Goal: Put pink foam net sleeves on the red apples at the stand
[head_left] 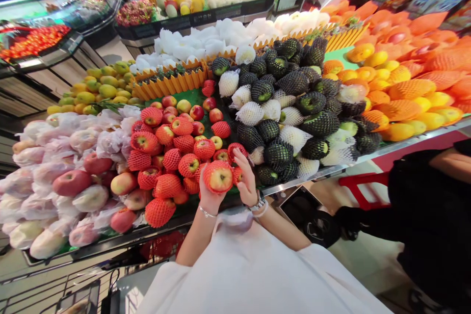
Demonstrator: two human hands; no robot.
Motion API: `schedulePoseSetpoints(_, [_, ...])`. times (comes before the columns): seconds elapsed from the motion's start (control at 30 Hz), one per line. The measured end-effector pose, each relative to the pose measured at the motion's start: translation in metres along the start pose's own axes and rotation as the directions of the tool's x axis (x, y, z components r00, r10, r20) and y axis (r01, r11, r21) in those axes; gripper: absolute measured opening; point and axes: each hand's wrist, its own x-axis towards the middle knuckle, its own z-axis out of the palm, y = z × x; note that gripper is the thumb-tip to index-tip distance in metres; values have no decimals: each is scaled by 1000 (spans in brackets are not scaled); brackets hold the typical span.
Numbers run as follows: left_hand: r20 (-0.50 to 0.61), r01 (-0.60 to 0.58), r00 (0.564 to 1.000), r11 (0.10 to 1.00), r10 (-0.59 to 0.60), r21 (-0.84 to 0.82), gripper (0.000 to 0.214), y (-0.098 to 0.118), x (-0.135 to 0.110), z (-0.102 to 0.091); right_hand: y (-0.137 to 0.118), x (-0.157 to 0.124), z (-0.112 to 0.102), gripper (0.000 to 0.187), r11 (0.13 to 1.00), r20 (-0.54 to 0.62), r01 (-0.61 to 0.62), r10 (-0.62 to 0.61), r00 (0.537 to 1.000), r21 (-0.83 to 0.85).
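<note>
My left hand [209, 197] holds up an apple [219, 176] wrapped in red foam netting, gripping it from below. My right hand [246, 176] rests against the apple's right side, fingers stretched upward and touching the netting. Both hands hover over the front edge of a fruit stand, just in front of a pile of red netted apples [172, 157]. A bracelet sits on my left wrist and a watch on my right wrist.
Dark green fruits in black and white netting [290, 113] lie right of the apples. Pale wrapped fruits [55, 176] lie left, orange and yellow fruits [405, 88] far right. A shopping cart [73, 289] stands below left. Another person in black [430, 216] stands at right.
</note>
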Motion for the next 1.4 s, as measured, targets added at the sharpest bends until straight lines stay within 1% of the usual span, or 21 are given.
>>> schedulePoseSetpoints(0.07, [-43, 32, 998, 994, -36, -106, 34, 1, -3, 4, -2, 4, -4, 64, 999, 174, -30, 28, 984, 10])
schedulePoseSetpoints(0.13, [-66, 42, 996, 988, -52, -146, 32, 2, -6, 8, -2, 5, -2, 71, 1000, 265, -28, 29, 964, -7])
schedulePoseSetpoints(0.3, [-38, 50, 998, 988, -57, -148, 25, 8, -10, 9, 2, -9, 11, 72, 1000, 180, -20, 23, 983, -21])
schedulePoseSetpoints(0.4, [-25, 30, 999, 992, -33, -120, 20, 14, -11, 5, 0, -14, 12, 72, 994, 161, 65, -50, 986, -86])
schedulePoseSetpoints(0.43, [6, 39, 999, 993, -38, -110, 20, 16, -11, 5, -1, -14, 11, 72, 988, 164, 100, -80, 983, -119])
schedulePoseSetpoints(0.5, [130, 92, 988, 993, -81, -78, 25, 21, -11, 5, -5, -11, 7, 72, 969, 181, 143, -106, 978, -203])
schedulePoseSetpoints(0.6, [326, 147, 935, 989, -142, 9, 36, 26, -11, 8, -8, -4, -2, 72, 930, 217, 134, -60, 974, -342])
schedulePoseSetpoints(0.67, [341, 95, 934, 994, -109, 57, 36, 31, -8, 12, -9, 0, -9, 73, 912, 235, 120, -26, 972, -393])
schedulePoseSetpoints(0.73, [297, 8, 954, 995, -38, 102, 32, 40, 3, 17, -8, 1, -16, 76, 916, 220, 102, -15, 975, -389])
schedulePoseSetpoints(0.8, [289, -149, 953, 973, 93, 175, 28, 57, 24, 27, -6, -3, -23, 73, 934, 178, 49, 16, 984, -354])
schedulePoseSetpoints(0.83, [316, -258, 932, 939, 179, 229, 27, 68, 39, 35, -5, -6, -27, 68, 941, 150, 11, 42, 988, -338])
schedulePoseSetpoints(0.87, [359, -394, 890, 872, 282, 291, 25, 79, 57, 44, -3, -10, -31, 62, 944, 123, -28, 72, 990, -328])
schedulePoseSetpoints(0.9, [403, -541, 827, 754, 393, 373, 22, 91, 76, 54, 0, -14, -36, 57, 944, 101, -68, 106, 989, -324])
schedulePoseSetpoints(0.93, [445, -647, 761, 595, 472, 477, 20, 101, 96, 65, 3, -20, -40, 53, 939, 85, -106, 141, 986, -326])
schedulePoseSetpoints(0.97, [473, -688, 715, 399, 514, 607, 18, 110, 117, 76, 5, -25, -44, 49, 932, 72, -145, 178, 981, -331])
schedulePoseSetpoints(1.0, [500, -660, 703, 203, 506, 723, 17, 116, 136, 86, 8, -31, -48, 46, 923, 60, -186, 218, 974, -337])
schedulePoseSetpoints(1.07, [513, -601, 717, 47, 471, 798, 10, 119, 168, 102, 13, -43, -55, 40, 905, 37, -265, 294, 955, -332])
schedulePoseSetpoints(1.13, [526, -569, 731, -37, 436, 822, 5, 113, 189, 108, 16, -52, -60, 36, 900, 21, -311, 333, 943, -305])
schedulePoseSetpoints(1.2, [546, -554, 728, -114, 415, 825, 7, 102, 200, 106, 16, -60, -62, 34, 904, 1, -329, 343, 940, -272])
schedulePoseSetpoints(1.3, [585, -565, 702, -182, 406, 804, 6, 91, 203, 94, 17, -68, -60, 31, 911, -47, -335, 334, 941, -241])
schedulePoseSetpoints(1.4, [642, -615, 668, -205, 377, 761, 13, 90, 202, 81, 20, -74, -53, 28, 919, -68, -330, 323, 944, -216])
